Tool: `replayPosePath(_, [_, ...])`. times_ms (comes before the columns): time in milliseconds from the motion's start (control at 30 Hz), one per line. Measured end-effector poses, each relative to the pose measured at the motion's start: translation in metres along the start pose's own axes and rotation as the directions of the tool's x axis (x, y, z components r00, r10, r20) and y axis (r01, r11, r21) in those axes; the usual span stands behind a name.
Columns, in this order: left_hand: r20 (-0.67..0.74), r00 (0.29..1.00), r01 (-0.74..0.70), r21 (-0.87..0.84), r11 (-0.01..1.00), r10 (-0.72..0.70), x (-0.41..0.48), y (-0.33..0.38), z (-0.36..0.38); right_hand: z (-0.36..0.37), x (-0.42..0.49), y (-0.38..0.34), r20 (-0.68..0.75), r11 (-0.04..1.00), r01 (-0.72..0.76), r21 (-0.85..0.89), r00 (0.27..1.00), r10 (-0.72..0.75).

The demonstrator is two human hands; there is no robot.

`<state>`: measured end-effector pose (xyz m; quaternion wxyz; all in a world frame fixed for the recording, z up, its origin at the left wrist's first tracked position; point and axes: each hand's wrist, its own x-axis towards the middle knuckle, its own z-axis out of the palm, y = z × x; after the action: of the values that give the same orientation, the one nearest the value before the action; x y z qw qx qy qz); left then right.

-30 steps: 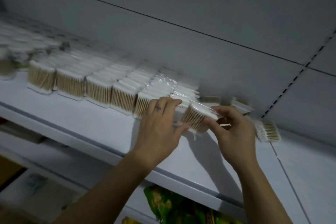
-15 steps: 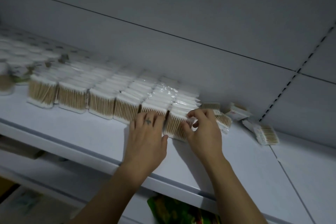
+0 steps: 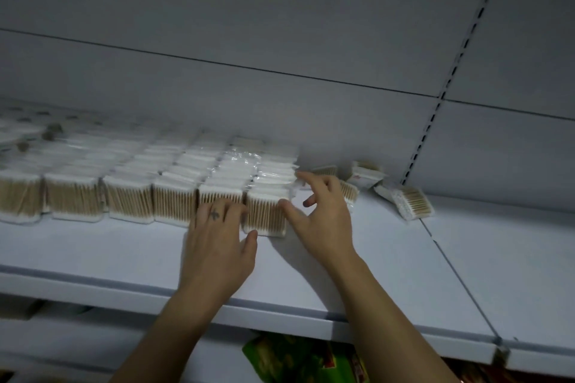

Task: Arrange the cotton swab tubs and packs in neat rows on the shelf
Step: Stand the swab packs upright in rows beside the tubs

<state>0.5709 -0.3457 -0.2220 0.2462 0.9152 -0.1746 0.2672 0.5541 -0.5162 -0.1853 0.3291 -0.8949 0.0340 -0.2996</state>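
Clear packs of wooden cotton swabs stand in neat rows across the white shelf. The front pack of the rightmost row stands upright between my hands. My left hand lies flat against the fronts of two packs, thumb at that pack's lower edge. My right hand hovers at the pack's right side with fingers spread and holds nothing. Loose packs lie behind it: one partly hidden, one by the wall, one flat. Round tubs are blurred at far left.
The grey back wall has a slotted upright at right. A seam divides this shelf from the adjoining one. Green and red packets sit on the shelf below. Bare shelf surface lies in front of the rows and right of my hands.
The pack my right hand carried a second ago now stands at the front of the rightmost row. My right hand has let go and spread its fingers. My left hand stayed pressed on the front packs.
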Motion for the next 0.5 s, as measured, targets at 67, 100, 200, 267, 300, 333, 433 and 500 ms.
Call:
replayPosePath(67, [-0.003,1.000,0.030,-0.040,0.999,-0.030,0.000,0.002,0.000,-0.016,0.006,0.008,-0.021,1.000,0.020,0.001,1.000,-0.020])
replayPosePath(100, [-0.006,0.999,0.039,-0.058,0.998,-0.039,0.001,0.005,0.000,-0.023,0.010,0.013,-0.010,0.999,0.029,-0.014,1.000,-0.030])
replayPosePath(200, [-0.027,1.000,-0.002,-0.099,0.995,-0.001,0.010,0.028,0.002,-0.046,0.026,0.028,0.062,0.995,0.042,-0.093,0.997,-0.036])
replayPosePath(267, [-0.054,0.998,-0.040,-0.118,0.992,0.034,0.020,0.052,0.005,-0.061,0.038,0.039,0.123,0.990,0.056,-0.132,0.992,-0.039])
replayPosePath(300, [-0.067,0.996,-0.064,-0.125,0.990,0.055,0.026,0.064,0.008,-0.067,0.042,0.045,0.155,0.986,0.068,-0.155,0.987,-0.043])
replayPosePath(333, [-0.078,0.993,-0.097,-0.135,0.986,0.087,0.032,0.077,0.012,-0.072,0.047,0.052,0.188,0.979,0.080,-0.185,0.981,-0.045])
replayPosePath(433, [-0.068,0.976,-0.217,-0.161,0.963,0.209,0.050,0.114,0.033,-0.081,0.062,0.078,0.271,0.961,0.109,-0.255,0.962,-0.037])
replayPosePath(500, [0.015,0.978,-0.204,-0.115,0.972,0.207,0.061,0.135,0.050,-0.082,0.073,0.096,0.319,0.965,0.116,-0.236,0.947,-0.036])
